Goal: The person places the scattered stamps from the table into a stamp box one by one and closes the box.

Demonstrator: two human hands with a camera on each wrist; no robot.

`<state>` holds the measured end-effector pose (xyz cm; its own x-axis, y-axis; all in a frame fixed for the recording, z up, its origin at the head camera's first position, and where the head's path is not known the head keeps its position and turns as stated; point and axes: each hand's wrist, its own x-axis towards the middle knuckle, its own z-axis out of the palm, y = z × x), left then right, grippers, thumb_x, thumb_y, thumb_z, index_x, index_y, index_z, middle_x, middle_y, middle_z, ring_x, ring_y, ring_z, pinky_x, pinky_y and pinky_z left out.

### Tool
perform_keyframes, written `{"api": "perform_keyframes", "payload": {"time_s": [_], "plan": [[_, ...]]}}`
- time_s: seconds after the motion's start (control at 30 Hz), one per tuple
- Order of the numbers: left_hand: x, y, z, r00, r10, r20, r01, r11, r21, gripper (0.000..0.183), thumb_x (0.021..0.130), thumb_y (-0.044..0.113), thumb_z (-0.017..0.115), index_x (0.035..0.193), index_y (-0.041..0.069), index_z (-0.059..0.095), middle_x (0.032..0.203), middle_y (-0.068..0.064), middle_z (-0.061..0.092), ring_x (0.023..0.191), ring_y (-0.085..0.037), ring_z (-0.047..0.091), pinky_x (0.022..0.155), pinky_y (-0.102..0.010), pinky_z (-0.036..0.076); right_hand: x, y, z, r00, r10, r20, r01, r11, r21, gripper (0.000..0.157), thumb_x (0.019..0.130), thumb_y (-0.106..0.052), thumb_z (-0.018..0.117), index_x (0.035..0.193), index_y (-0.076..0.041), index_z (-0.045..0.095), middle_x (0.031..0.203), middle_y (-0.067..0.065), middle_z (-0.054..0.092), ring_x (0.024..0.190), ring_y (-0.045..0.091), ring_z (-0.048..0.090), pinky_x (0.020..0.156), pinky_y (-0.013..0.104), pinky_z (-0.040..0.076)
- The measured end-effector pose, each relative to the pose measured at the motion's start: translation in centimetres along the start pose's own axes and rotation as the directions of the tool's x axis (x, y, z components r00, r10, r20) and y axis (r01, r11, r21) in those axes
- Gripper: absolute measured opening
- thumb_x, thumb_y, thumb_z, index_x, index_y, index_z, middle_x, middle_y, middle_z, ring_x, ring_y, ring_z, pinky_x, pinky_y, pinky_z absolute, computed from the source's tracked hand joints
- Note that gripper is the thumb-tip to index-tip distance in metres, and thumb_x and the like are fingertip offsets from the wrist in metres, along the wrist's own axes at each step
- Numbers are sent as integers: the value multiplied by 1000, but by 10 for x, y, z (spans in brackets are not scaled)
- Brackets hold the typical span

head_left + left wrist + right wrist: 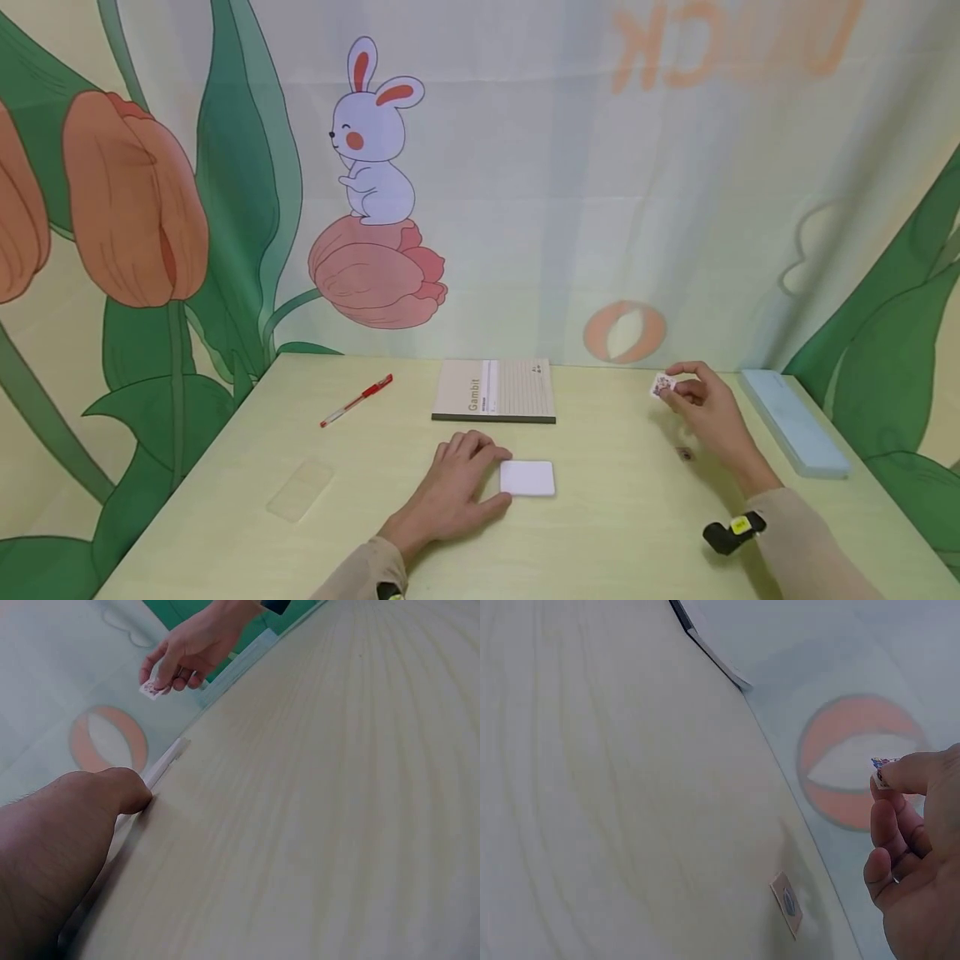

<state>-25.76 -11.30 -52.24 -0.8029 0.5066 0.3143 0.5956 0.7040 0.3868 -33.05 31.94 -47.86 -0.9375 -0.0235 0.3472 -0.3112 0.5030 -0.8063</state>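
Observation:
My left hand [457, 483] lies flat on the pale table [225, 467], fingertips touching the left edge of a white square pad [527, 478]. In the left wrist view the thumb [124, 789] presses against the pad's thin edge [166, 761]. My right hand [701, 404] is raised above the table's right side and pinches a small printed sticker [662, 385] between thumb and fingers; the sticker [881, 763] peeks out at the fingertips [900, 774]. A small brownish piece [683, 454] lies on the table under that hand, seen as a tan scrap [787, 903] in the right wrist view.
A notebook [495, 390] marked Gambit lies at the far middle. A red pen [357, 400] sits at far left and a clear plastic sheet [300, 490] at near left. A long light-blue case [793, 421] runs along the right edge. A printed curtain hangs behind.

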Motion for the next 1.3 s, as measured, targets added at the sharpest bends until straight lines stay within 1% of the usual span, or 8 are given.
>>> {"api": "perform_keyframes", "payload": {"time_s": [0.17,0.37,0.47,0.6,0.77,1.0,1.13,1.3], "plan": [[-1,1,-1,1000,9,-3,-9,1000,-5,55,97,44,75,146,21,67,139,1,57,129,-19,49,109,-46,39,-4,-7,2,1000,-13,-11,14,1000,28,36,110,-11,70,143,-3,60,102,19,70,81,14,62,66,24,50],[2,1,-3,1000,12,-7,-12,1000,9,56,97,45,75,147,21,66,140,1,56,130,-19,49,109,-45,39,-5,-20,7,999,-22,-34,23,999,37,37,109,-17,73,141,-2,63,104,18,69,83,13,62,74,22,55],[2,1,-3,1000,9,-1,-9,1000,8,56,97,45,75,147,21,66,140,1,56,130,-19,49,109,-45,39,-7,-28,10,999,-26,-37,28,998,52,36,109,-18,74,140,-1,64,102,14,70,83,10,63,74,22,56],[3,1,-2,1000,7,7,-7,1000,8,55,98,45,74,147,21,66,140,1,56,130,-20,49,108,-45,39,-10,-37,14,999,-34,-41,38,995,90,36,108,-17,75,139,-1,65,98,11,70,81,9,62,72,21,55],[4,2,-2,1000,9,8,-9,1000,7,55,98,45,74,147,21,66,140,1,56,130,-20,49,108,-45,39,-16,-44,23,998,-34,-46,41,987,158,36,107,-15,76,139,-3,66,98,11,69,80,11,63,72,19,55],[3,3,-1,1000,13,8,-13,1000,11,55,97,45,74,147,22,66,140,1,56,131,-20,49,109,-46,39,-21,-46,40,1000,-19,-16,22,980,199,36,107,-14,76,140,-5,65,99,16,69,80,15,65,73,23,57],[2,3,-1,1000,11,4,-12,1000,12,56,98,45,74,148,22,66,140,0,56,131,-20,49,110,-46,39,-22,-51,49,1000,-18,12,15,974,224,34,106,-13,78,136,-6,66,99,18,69,79,15,63,71,25,57],[2,1,-1,1000,5,-7,-5,1000,5,56,97,44,75,147,21,67,139,1,57,130,-20,49,110,-46,39,-23,-57,56,999,-23,30,15,972,235,31,104,-13,80,131,-6,68,99,18,74,77,15,64,68,26,56]]}}
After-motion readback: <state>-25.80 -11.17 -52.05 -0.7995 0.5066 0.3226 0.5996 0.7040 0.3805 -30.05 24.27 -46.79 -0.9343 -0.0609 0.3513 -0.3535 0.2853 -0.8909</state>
